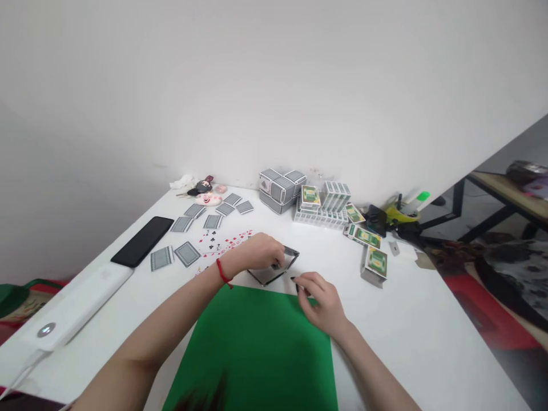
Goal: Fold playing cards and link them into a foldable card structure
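Note:
My left hand [261, 252] is curled over the top of a small frame of folded playing cards [286, 266] just past the far edge of a green sheet [257, 348]. Its fingers pinch one card of that frame. My right hand [321, 299] rests on the sheet's far right corner, fingertips pinched together near the frame's right side; what they hold is too small to make out. A red string circles my left wrist. Face-up cards [222, 242] are fanned out on the white table [411, 337] just left of my left hand.
A cube of folded cards [280, 188] and stacked card boxes [325, 205] stand at the back. Loose green boxes [374, 262] lie to the right. Face-down cards [187, 253], a black phone [142, 240], a white power bank [72, 311] and keys [205, 193] lie left.

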Demonstrator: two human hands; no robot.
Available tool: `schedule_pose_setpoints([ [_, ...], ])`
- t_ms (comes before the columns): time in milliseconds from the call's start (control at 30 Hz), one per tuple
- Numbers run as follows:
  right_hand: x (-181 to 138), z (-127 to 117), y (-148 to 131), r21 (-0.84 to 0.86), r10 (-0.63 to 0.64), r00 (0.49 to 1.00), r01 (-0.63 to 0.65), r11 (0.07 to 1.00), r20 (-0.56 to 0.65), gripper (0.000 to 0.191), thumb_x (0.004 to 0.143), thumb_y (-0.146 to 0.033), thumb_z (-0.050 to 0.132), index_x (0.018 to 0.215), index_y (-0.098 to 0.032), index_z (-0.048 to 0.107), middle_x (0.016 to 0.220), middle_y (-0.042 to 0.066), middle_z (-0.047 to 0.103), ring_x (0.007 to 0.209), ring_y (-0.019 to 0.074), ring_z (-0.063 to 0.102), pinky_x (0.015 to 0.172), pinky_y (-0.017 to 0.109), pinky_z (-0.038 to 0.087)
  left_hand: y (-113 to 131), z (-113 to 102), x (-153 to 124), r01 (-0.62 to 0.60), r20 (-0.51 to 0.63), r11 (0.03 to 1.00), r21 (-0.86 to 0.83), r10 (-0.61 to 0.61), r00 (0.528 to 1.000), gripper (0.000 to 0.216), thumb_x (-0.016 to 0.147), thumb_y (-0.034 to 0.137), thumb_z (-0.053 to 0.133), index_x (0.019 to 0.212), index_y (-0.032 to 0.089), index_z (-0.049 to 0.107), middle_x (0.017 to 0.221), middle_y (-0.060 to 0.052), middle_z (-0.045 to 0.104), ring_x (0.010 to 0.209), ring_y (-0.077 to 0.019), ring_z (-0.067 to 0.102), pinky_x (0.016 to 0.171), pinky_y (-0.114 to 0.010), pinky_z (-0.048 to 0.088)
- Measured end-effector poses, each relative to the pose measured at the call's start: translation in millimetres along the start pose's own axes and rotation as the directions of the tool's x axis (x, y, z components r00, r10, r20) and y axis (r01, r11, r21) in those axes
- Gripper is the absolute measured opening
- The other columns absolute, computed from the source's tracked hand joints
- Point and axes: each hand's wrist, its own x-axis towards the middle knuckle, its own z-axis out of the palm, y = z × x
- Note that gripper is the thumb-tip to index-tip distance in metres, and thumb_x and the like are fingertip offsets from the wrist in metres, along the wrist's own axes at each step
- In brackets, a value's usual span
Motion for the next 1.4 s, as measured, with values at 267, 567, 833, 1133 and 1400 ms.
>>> schedule_pose_setpoints([
  [267, -8.8, 9.4, 3.6, -0.173, -0.113, 0.988, 0.13, 0.976, 0.107, 0.029, 0.083, -0.012, 0.042, 0.107, -0.02, 0.056, 0.06, 0.002, 0.056, 0.053, 0.0141, 0.05, 0.052, 0.027, 0.036, -5.0, -0.8, 9.6, -0.079, -0.059, 0.997, 0.0, 0.079, 0.995, 0.021, 0.068, 0.006, 0.056, 0.06, 0.021, 0.068, 0.055, -0.003, 0.061, 0.071, -0.0156, 0.05, 0.065, -0.027, 0.032],
  [567, 4.5, 17.5, -10.6, -0.242, -0.068, 0.958, 0.138, 0.96, 0.279, 0.038, 0.083, -0.016, 0.041, 0.121, -0.019, 0.046, 0.066, 0.003, 0.063, 0.057, 0.0157, 0.055, 0.053, 0.027, 0.035, -4.8, 5.1, 11.8, -0.106, -0.004, 0.994, 0.004, 0.106, 0.994, 0.023, 0.062, 0.0, 0.052, 0.054, 0.019, 0.063, 0.054, -0.002, 0.06, 0.064, -0.0152, 0.046, 0.058, -0.025, 0.034],
  [833, 12.6, 28.9, -17.4, -0.364, 0.031, 0.966, 0.068, 0.929, 0.258, 0.032, 0.083, -0.019, 0.044, 0.115, -0.018, 0.047, 0.067, 0.0, 0.064, 0.055, 0.0149, 0.056, 0.05, 0.026, 0.03, -9.1, 8.9, 6.1, 0.003, 0.009, 0.997, -0.076, -0.002, 1.0, 0.022, 0.066, 0.005, 0.051, 0.062, 0.02, 0.066, 0.068, 0.001, 0.065, 0.062, -0.0108, 0.054, 0.058, -0.02, 0.037],
  [1133, 15.6, 29.7, -17.3, -0.372, 0.128, 0.944, -0.005, 0.928, 0.306, 0.012, 0.084, -0.023, 0.043, 0.093, -0.019, 0.049, 0.063, -0.002, 0.062, 0.052, 0.0139, 0.055, 0.049, 0.026, 0.024, -12.6, 9.2, 5.9, 0.068, 0.003, 0.98, -0.185, -0.069, 0.998, 0.022, 0.068, 0.009, 0.054, 0.068, 0.024, 0.07, 0.076, 0.004, 0.068, 0.066, -0.0089, 0.058, 0.06, -0.016, 0.038],
  [1400, 6.7, 31.3, -14.1, -0.316, 0.111, 0.948, -0.012, 0.949, 0.299, 0.014, 0.085, -0.021, 0.042, 0.097, -0.019, 0.049, 0.063, -0.002, 0.061, 0.053, 0.0139, 0.054, 0.05, 0.025, 0.027, -20.8, 12.5, 2.3, 0.064, -0.036, 0.966, -0.249, -0.075, 0.997, 0.02, 0.068, 0.009, 0.057, 0.069, 0.024, 0.071, 0.075, 0.004, 0.068, 0.066, -0.0082, 0.058, 0.063, -0.015, 0.039],
])
